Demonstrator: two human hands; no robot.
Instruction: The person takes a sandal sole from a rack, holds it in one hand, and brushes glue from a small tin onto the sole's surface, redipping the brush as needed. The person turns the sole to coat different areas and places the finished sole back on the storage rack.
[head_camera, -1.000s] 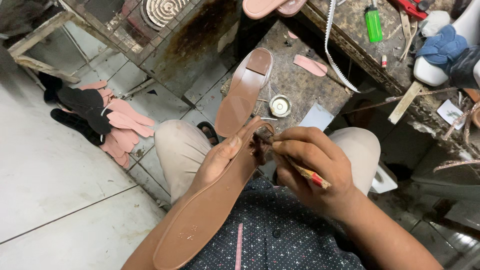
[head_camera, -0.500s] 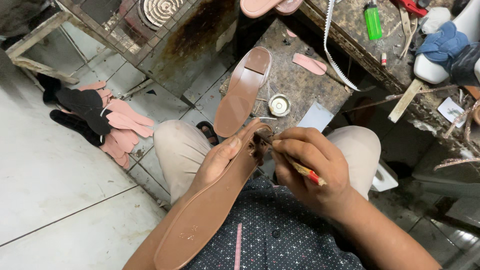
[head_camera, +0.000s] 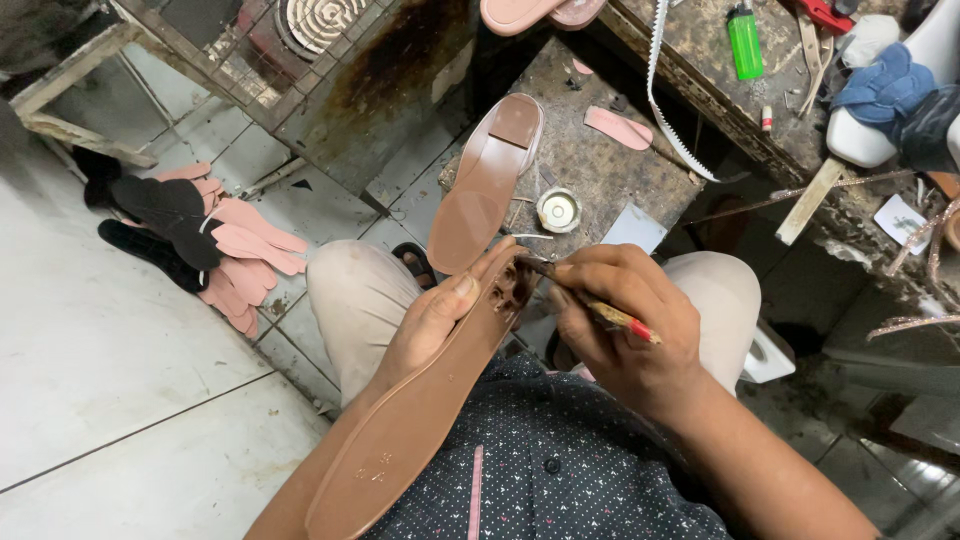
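My left hand (head_camera: 432, 318) grips a long brown shoe sole (head_camera: 400, 440) that lies along my forearm, its heel end up near my thumb. My right hand (head_camera: 625, 325) holds a thin brush with a red handle (head_camera: 622, 320), its tip touching the hollowed heel end of the sole (head_camera: 512, 285). A second brown sole (head_camera: 485, 185) rests on the low stained work surface (head_camera: 600, 170) just beyond my knees, beside a small round open tin (head_camera: 558, 210).
Pink and black insole pieces (head_camera: 225, 250) lie piled on the tiled floor at left. A cluttered bench at upper right holds a green lighter (head_camera: 744, 40), a white toothed strip (head_camera: 670, 110), a blue cloth (head_camera: 885, 85) and a pink insole piece (head_camera: 618, 127).
My hands and the sole have stayed nearly still; the brush tip has shifted only slightly at the heel end.
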